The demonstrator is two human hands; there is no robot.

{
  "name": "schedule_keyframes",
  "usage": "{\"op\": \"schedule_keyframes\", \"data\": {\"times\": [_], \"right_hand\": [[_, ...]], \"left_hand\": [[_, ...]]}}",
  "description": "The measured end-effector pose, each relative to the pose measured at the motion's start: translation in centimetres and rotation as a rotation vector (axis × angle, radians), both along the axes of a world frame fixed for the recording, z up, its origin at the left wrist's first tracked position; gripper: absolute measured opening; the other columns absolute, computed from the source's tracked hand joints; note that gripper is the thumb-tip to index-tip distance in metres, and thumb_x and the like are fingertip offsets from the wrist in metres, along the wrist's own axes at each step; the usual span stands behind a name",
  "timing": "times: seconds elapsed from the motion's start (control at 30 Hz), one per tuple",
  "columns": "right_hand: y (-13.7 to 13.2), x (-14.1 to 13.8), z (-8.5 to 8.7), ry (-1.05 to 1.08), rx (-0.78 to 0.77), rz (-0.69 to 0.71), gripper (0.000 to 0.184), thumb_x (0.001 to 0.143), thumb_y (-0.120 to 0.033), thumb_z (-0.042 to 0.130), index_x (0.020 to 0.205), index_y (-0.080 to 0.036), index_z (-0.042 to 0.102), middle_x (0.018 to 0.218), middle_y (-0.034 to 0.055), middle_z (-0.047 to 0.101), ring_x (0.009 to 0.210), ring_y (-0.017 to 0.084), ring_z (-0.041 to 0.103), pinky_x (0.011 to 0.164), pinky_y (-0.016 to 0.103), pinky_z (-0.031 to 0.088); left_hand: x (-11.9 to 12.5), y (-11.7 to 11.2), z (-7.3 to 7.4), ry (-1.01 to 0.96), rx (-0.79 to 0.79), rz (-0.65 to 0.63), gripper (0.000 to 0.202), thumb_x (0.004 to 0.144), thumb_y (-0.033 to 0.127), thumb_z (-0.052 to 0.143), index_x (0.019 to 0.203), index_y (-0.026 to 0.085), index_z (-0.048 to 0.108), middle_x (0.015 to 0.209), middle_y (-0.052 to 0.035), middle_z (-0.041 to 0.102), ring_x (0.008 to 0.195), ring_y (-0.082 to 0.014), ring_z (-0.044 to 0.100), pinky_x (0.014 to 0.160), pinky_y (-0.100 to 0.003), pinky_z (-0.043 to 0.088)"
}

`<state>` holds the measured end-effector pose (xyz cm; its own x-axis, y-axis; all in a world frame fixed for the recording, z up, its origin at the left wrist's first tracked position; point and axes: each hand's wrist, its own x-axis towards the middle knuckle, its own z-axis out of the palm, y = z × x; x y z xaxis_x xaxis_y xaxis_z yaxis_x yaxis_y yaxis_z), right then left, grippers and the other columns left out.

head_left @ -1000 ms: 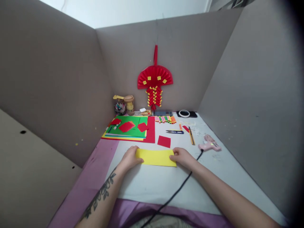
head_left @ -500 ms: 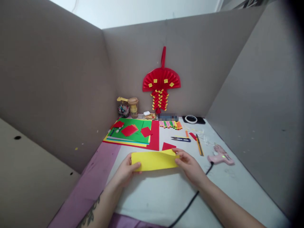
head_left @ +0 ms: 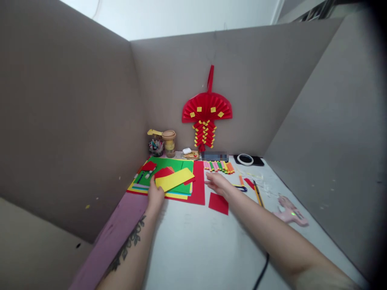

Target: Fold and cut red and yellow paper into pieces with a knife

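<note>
My left hand [head_left: 155,196] pinches one end of a yellow paper strip [head_left: 175,179], which slants above the stack of coloured sheets. Under it, a green sheet [head_left: 159,163] tops the stack, with red paper pieces [head_left: 163,172] partly covered by the strip. My right hand [head_left: 216,182] reaches over the table, fingers stretched out and holding nothing. Just below that hand lies a red paper square [head_left: 219,203]. Thread snips [head_left: 241,188] are partly hidden behind my right hand and wrist. Beyond the fingers sits a row of small coloured paper rolls [head_left: 219,166].
A pink glue gun [head_left: 292,213] with a black cable [head_left: 262,270] lies at right, near a yellow cutter [head_left: 258,194]. At the back are a roll of tape [head_left: 245,160], a lidded cup [head_left: 169,144] and a pen holder [head_left: 156,147]. A red fan decoration [head_left: 207,106] hangs on the partition.
The yellow strip has moved left and away from me, over the stack, in my left hand. My right hand has let go of it and moved forward, left of the snips.
</note>
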<state>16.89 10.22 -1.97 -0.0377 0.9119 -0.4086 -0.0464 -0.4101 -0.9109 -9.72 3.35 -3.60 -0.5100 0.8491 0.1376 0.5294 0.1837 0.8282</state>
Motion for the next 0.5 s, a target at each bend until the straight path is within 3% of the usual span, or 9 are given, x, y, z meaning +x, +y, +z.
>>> {"op": "schedule_keyframes", "data": {"times": [0.17,0.33,0.5], "right_hand": [[1.6,-2.1,-0.2,0.065,-0.134,0.087,0.016,0.077,-0.02,0.058,0.091,-0.015,0.061,0.076,0.0076,0.069,0.066,0.017,0.065,0.06,0.029,0.054],[1.1,-3.8,-1.1,0.257,-0.033,0.157,0.04,0.059,0.003,0.055,0.094,-0.017,0.061,0.087,0.0052,0.072,0.078,0.023,0.069,0.073,0.038,0.056],[0.2,-3.6,-1.7,0.367,-0.083,0.116,0.047,0.051,0.009,0.049,0.089,-0.015,0.061,0.081,0.0053,0.073,0.079,0.025,0.069,0.08,0.042,0.055]], "left_hand": [[0.2,-0.4,0.2,0.162,-0.077,-0.075,0.065,0.076,0.009,0.042,0.14,0.01,0.029,0.112,-0.0168,0.062,0.095,-0.0269,0.062,0.08,-0.035,0.05],[0.1,-0.6,0.7,0.261,-0.11,-0.102,0.058,0.079,0.01,0.039,0.136,0.014,0.036,0.102,-0.0141,0.066,0.083,-0.025,0.065,0.07,-0.032,0.049],[0.0,-0.8,0.6,0.345,-0.139,-0.11,0.042,0.082,0.014,0.04,0.122,0.016,0.049,0.095,-0.0124,0.067,0.086,-0.0252,0.064,0.072,-0.031,0.048]]}}
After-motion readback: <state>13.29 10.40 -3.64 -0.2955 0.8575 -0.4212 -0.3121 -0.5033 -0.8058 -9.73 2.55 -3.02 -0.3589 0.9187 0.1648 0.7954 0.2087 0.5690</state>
